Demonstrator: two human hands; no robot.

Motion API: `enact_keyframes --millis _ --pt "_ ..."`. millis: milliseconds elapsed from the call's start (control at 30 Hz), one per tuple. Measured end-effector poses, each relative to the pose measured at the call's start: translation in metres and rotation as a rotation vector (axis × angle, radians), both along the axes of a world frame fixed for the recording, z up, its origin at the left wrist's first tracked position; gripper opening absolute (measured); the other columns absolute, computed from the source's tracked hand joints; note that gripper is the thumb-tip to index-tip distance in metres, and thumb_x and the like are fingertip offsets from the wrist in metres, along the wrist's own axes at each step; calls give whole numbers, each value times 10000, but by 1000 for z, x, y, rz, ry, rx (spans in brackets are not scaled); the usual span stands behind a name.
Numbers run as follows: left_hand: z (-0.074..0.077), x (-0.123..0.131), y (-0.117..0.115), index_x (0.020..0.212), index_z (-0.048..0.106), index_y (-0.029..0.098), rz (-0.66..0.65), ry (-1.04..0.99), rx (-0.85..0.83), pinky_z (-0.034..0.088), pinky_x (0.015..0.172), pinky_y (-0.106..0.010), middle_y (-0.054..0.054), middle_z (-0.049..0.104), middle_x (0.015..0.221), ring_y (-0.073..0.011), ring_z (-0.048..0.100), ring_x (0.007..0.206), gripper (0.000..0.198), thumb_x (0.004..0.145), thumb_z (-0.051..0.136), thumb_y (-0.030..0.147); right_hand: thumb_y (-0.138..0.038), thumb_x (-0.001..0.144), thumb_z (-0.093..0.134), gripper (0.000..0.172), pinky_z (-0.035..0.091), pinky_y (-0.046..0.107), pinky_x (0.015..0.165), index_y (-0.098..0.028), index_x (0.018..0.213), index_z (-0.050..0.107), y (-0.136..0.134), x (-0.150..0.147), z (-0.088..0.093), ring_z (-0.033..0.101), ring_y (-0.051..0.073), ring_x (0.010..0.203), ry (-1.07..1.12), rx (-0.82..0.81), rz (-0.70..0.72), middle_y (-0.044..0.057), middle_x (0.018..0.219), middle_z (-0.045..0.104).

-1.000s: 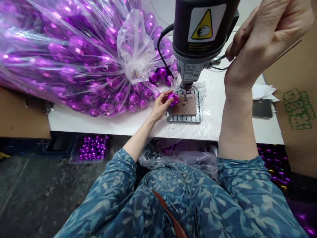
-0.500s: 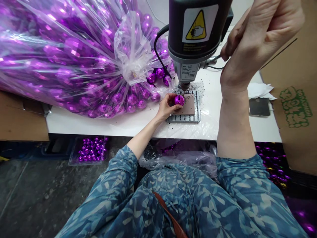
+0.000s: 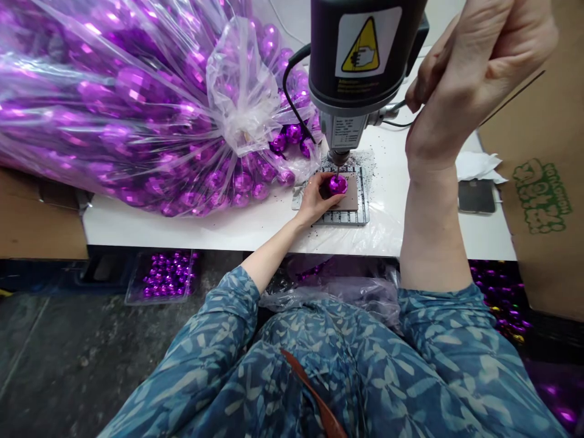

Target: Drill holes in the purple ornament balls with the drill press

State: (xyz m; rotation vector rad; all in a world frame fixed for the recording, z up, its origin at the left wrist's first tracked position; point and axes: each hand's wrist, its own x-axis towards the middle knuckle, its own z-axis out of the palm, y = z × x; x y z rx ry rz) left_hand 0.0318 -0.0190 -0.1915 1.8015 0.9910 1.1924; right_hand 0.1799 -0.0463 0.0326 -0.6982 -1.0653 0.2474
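Note:
My left hand (image 3: 316, 199) grips a shiny purple ball (image 3: 338, 185) between thumb and fingers, on a brown board (image 3: 350, 201) that lies on the slotted metal base (image 3: 364, 213) of a drill press. Right above the ball is the chuck of the black drill press (image 3: 358, 91), its thin bit at the ball's top. My right hand (image 3: 479, 67) is raised at the upper right, fingers curled beside the machine's side lever. What those fingers wrap round is mostly hidden behind the hand.
A big clear bag (image 3: 150, 115) of purple balls fills the table's left side. A phone (image 3: 477, 196) lies under white tissue (image 3: 481, 165) at the right, by a cardboard box (image 3: 547, 243). Below the table edge is a clear tray (image 3: 166, 277) of small purple balls. Dark shavings surround the base.
My left hand has moved slightly right with the ball, which is now under the drill bit. The chuck looks nearly unchanged in height. My right hand has barely moved.

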Motion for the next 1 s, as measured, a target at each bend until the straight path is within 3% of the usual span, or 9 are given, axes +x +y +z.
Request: enact_keyframes --millis 167,367,533,733,867,1000 --pt "-3 0 0 1202 642 234 19 7 1 490 1053 -451 -90 696 1179 -278 638 1168 572 739 909 436 -791 639 513 681 195 130 460 -133 722 355 4 1 -5 311 -59 418 -12 58 -31 -58 522 193" --pt "0 -2 -2 1206 652 236 5 -7 -9 483 1055 -442 -94 684 1186 -274 634 1158 585 743 905 488 -680 845 530 653 215 110 522 -106 682 265 2 -1 -40 311 -81 454 39 182 -119 -48 535 158" --pt "3 -3 -4 1204 657 253 0 -12 -11 472 1080 -451 -84 683 1202 -281 623 1197 583 743 905 511 -697 857 507 674 240 94 510 -114 686 215 -3 -2 -57 314 -77 432 37 183 -130 -51 523 101" --pt "0 -3 -3 1223 651 237 -6 -23 -18 484 1087 -444 -95 670 1224 -275 627 1200 582 756 900 478 -700 891 498 767 215 122 441 -124 728 18 7 0 -74 235 -53 399 61 228 -169 -26 510 11" --pt "-1 -2 -2 1214 656 245 -6 -19 -25 486 1080 -443 -92 680 1216 -276 624 1204 566 756 900 470 -722 901 468 772 192 151 418 -130 715 10 15 1 -86 132 -38 384 54 257 -228 -15 499 -42" --pt "-1 -2 -2 1221 662 249 -12 -24 -36 471 1098 -453 -93 678 1225 -282 620 1223 573 753 903 476 -697 918 463 754 207 159 434 -130 709 13 20 4 -93 143 -31 397 41 272 -251 -6 510 -45"
